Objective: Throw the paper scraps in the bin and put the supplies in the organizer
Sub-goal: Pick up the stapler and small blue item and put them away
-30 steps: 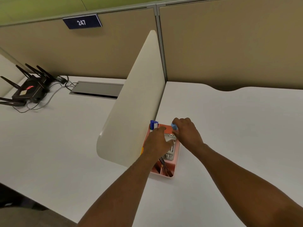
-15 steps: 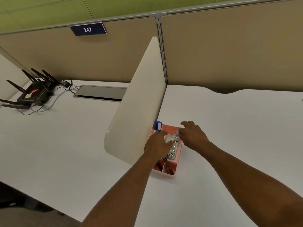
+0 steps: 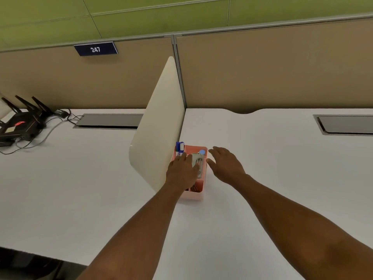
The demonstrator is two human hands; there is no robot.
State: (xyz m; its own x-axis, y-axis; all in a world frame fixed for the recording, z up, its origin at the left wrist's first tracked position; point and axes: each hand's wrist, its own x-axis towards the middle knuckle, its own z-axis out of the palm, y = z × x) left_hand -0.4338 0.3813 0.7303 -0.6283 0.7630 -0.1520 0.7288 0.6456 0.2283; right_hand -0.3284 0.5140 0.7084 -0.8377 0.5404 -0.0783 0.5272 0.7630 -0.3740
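Observation:
A pink organizer point(image 3: 203, 178) stands on the white desk against the cream divider. A grey stapler point(image 3: 196, 159), a light-blue round-capped item point(image 3: 202, 152) and an upright blue-capped marker point(image 3: 179, 147) are in it, with dark pens point(image 3: 194, 187) in its near compartment. My left hand point(image 3: 182, 172) lies over the organizer's left side, its fingers stretched onto the stapler without gripping it. My right hand point(image 3: 225, 164) hovers just right of the organizer, fingers spread and holding nothing. No paper scraps or bin are in view.
The cream divider point(image 3: 157, 126) rises left of the organizer. A black router point(image 3: 20, 124) with cables sits far left. Grey cable trays point(image 3: 109, 120) point(image 3: 345, 125) are set into the desks near the beige partition wall point(image 3: 262, 73).
My right hand has let go of the light-blue item, which now sits in the organizer, and has drawn away to the right with fingers spread. My left hand has stayed on the organizer.

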